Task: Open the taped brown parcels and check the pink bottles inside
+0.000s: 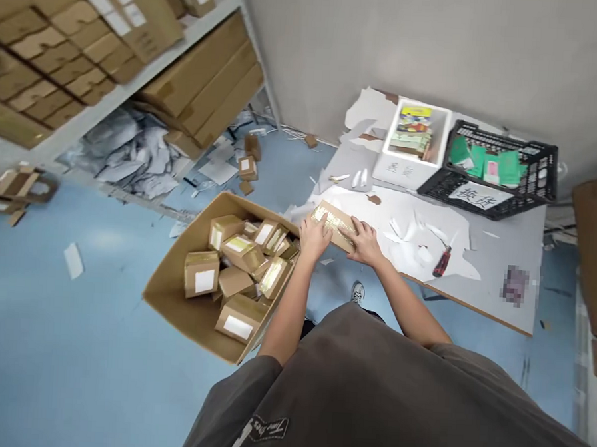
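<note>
- A pale, paper-littered table (500,251) stands against the far grey wall (437,51).
- Over its near left edge, the left hand (314,236) and right hand (365,242) grasp opposite ends of a taped box (334,224), fingers pressed to the cardboard.
- Far on the table: a white bin (404,174) left, a black crate (443,183) right.
- Nearer lies a red-handled tool (442,263), perhaps a screwdriver; its tip is hard to make out.
- Left, a big carton (168,280) of small boxes (242,250); beyond, loaded shelving (209,22) above blue floor (96,346).
</note>
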Demonstrator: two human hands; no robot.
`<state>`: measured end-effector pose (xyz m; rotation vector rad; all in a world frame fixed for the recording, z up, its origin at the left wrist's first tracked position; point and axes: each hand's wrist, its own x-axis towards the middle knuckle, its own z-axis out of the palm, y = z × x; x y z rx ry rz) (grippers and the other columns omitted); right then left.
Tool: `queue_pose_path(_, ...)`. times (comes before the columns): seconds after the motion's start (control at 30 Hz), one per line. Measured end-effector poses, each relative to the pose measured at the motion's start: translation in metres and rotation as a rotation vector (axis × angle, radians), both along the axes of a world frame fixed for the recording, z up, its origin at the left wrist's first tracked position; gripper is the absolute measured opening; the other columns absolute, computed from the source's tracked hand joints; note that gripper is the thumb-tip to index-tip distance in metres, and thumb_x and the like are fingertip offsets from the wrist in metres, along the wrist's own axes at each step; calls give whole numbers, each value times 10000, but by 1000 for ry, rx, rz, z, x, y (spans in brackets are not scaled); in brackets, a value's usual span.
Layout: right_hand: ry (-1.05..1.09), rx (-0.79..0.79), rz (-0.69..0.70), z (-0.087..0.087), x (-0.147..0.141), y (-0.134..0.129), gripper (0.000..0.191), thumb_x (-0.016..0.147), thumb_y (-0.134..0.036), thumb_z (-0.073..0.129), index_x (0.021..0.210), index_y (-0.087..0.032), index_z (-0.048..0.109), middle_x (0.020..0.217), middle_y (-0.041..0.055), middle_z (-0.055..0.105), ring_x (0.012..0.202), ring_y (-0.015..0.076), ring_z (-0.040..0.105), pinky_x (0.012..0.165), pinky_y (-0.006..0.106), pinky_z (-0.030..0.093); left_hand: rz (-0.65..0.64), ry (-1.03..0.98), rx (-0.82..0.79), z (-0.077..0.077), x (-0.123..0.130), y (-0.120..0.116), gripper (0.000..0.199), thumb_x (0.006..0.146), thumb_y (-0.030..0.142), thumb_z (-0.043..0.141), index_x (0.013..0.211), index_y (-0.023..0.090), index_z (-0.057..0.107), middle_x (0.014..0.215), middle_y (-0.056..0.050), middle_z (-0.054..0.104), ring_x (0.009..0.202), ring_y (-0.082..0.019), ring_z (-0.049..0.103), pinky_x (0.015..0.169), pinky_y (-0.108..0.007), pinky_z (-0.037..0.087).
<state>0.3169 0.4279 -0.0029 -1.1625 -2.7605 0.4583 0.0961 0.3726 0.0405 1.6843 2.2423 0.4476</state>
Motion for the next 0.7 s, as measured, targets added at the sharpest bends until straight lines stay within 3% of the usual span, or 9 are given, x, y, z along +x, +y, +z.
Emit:
queue_pose_path(0.17,-36,-102,-113,-47,113,45,1066,769,-325,901,1725,-404,437,1864,88,154,1579,514,284,1236,686,254,-121,-69,-141,-52,102,76,649,1024,371,655,1655,267,546,1644,-204,437,1480,-424,450,1232,-549,418)
queue_pose_path(0.27,-93,-217,-164,-80,158,63,1059,780,-252,881,1725,-416,431,1863,91,177,1648,493,209,1260,718,205,-179,-110,-307,-87,143,94,706,1018,324,654,1700,267,481,1695,-206,400,1515,-422,453,1240,-534,426)
queue_pose_path(0.33,-114,-293,-189,-98,177,71,1046,788,-227,873,1719,-417,438,1864,90,184,1671,468,192,1262,692,238,-219,-115,-410,-105,159,96,803,985,281,688,1737,283,409,1767,-199,311,1543,-429,440,1234,-533,443)
queue_pose_path(0.5,-77,-321,-243,-116,186,75,1023,789,-229,886,1698,-432,462,1868,73,180,1675,430,212,1264,646,273,-189,-17,-353,-126,168,85,866,972,225,672,1765,295,330,1865,-148,107,1651,-429,293,1267,-560,422)
queue_pose_path(0.6,-26,-294,-429,-115,169,70,981,808,-281,875,1693,-408,472,1865,96,183,1646,455,244,1231,670,305,-159,23,-276,-129,165,78,898,947,244,712,1760,277,331,1873,-138,100,1699,-459,148,1290,-630,379)
queue_pose_path(0.7,11,-271,-613,-110,144,62,930,838,-362,855,1691,-346,486,1847,149,216,1588,484,303,1203,706,319,-207,-50,-235,-131,164,75,925,922,248,754,1751,252,345,1867,-158,124,1707,-470,113,1307,-659,344)
